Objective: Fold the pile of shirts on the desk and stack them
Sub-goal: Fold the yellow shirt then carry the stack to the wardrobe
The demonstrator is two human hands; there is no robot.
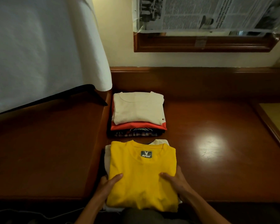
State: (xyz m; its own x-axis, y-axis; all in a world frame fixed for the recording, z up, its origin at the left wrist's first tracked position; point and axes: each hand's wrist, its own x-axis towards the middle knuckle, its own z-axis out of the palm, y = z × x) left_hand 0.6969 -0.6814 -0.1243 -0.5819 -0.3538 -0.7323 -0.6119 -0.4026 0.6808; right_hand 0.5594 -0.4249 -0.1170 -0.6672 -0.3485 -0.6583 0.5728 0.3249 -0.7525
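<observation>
A folded yellow shirt (142, 175) tops a near stack at the desk's front edge, with white cloth (107, 159) showing under it. My left hand (106, 185) grips the stack's left side, thumb on top of the yellow shirt and fingers tucked beneath. My right hand (176, 180) grips the right side the same way. Behind it stands a second stack: a folded cream shirt (138, 107) on top, a red shirt (136, 126) under it, and dark patterned shirts (136, 133) at the bottom.
The wooden desk (208, 126) has a raised back rail and a side rail on the right. A higher wooden ledge (44, 151) lies to the left, with a white cloth-covered object (39, 50) over it. A paper-covered framed mirror (205, 25) hangs on the wall.
</observation>
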